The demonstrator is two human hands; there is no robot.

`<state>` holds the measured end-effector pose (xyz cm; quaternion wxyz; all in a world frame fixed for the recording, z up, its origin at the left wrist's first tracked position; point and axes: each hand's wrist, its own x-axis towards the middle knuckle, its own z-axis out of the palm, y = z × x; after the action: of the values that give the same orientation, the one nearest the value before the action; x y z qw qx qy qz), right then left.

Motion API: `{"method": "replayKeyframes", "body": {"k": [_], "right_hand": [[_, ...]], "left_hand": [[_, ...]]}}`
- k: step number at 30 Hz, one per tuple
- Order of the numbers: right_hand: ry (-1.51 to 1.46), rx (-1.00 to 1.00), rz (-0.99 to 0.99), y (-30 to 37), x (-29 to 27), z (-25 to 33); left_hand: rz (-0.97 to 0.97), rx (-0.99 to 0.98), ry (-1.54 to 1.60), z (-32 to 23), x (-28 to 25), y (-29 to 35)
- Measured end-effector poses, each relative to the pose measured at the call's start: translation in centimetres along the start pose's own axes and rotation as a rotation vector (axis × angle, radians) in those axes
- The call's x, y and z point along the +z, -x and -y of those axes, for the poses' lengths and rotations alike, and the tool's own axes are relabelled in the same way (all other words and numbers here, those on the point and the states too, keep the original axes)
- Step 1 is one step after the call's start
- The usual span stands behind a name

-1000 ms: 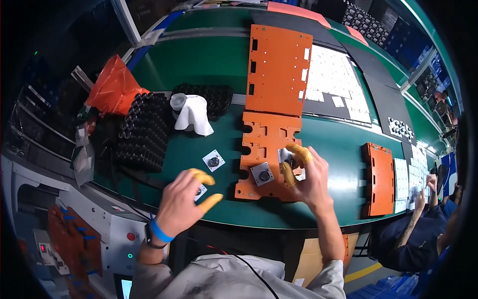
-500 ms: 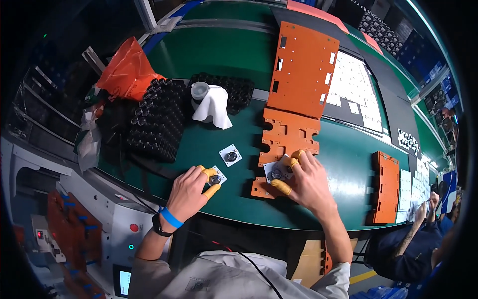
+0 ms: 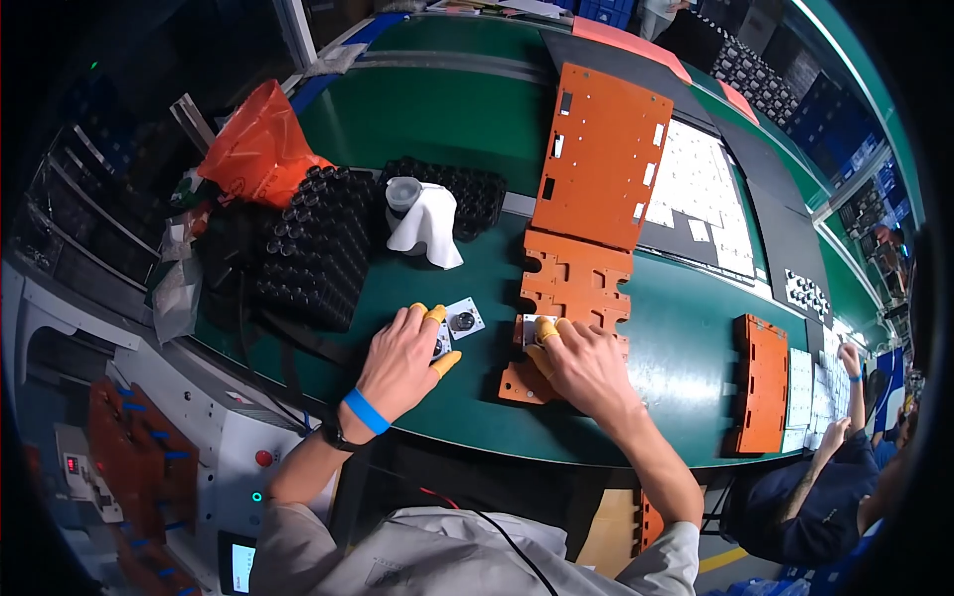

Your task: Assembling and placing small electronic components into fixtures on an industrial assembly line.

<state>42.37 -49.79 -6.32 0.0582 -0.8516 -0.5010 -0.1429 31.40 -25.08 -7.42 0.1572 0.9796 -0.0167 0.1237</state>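
Observation:
My left hand point(image 3: 397, 360), with yellow finger cots and a blue wristband, is closed around a small white square board point(image 3: 443, 344) that carries a black round part. Its fingers and thumb hide much of that board. Touching or just beside it lies a second white square board point(image 3: 464, 318) with a black round part on top. My right hand point(image 3: 586, 370), also in yellow finger cots, grips another white board point(image 3: 530, 327) against the orange slotted fixture point(image 3: 571, 278). Most of this board is under the fingers.
Stacked black trays point(image 3: 316, 253) holding round parts stand at the left, beside a cup point(image 3: 402, 193) and white cloth point(image 3: 429, 226). Beyond the fixture lies a large orange plate point(image 3: 603, 154). White sheets point(image 3: 701, 199) lie farther right. A co-worker point(image 3: 810, 497) sits at the right.
My right hand has shifted slightly left, bringing its board over the fixture's left side. My left hand has moved up and right with its board, close to the loose one.

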Motion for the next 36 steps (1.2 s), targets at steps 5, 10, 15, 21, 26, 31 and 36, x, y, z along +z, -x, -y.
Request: {"method": "replayKeyframes", "body": {"k": [5, 10, 15, 21, 26, 31, 36], "right_hand": [[-0.011, 0.012, 0.003, 0.4, 0.5, 0.0], [-0.058, 0.009, 0.026, 0.7, 0.0, -0.2], [-0.15, -0.052, -0.106, 0.5, 0.4, -0.3], [-0.173, 0.011, -0.143, 2.9, -1.8, -3.3], [-0.106, 0.164, -0.276, 5.3, -6.6, -11.5], [0.198, 0.536, -0.352, 9.9, -7.0, -27.2], [0.377, 0.893, -0.306, 17.4, -5.9, -44.7]], "left_hand": [[0.019, 0.02, 0.012, 0.1, 1.2, -0.7], [-0.069, 0.016, 0.024, -0.8, 1.9, -2.1], [-0.041, 0.09, -0.018, -0.5, 2.3, -2.8], [-0.025, 0.066, 0.121, -1.4, 2.4, -4.0], [-0.087, -0.046, 0.192, -1.2, 1.8, -4.1], [-0.085, -0.174, 0.301, -1.6, 1.0, -4.0], [-0.114, -0.291, 0.327, -0.9, 1.2, -3.6]]}}
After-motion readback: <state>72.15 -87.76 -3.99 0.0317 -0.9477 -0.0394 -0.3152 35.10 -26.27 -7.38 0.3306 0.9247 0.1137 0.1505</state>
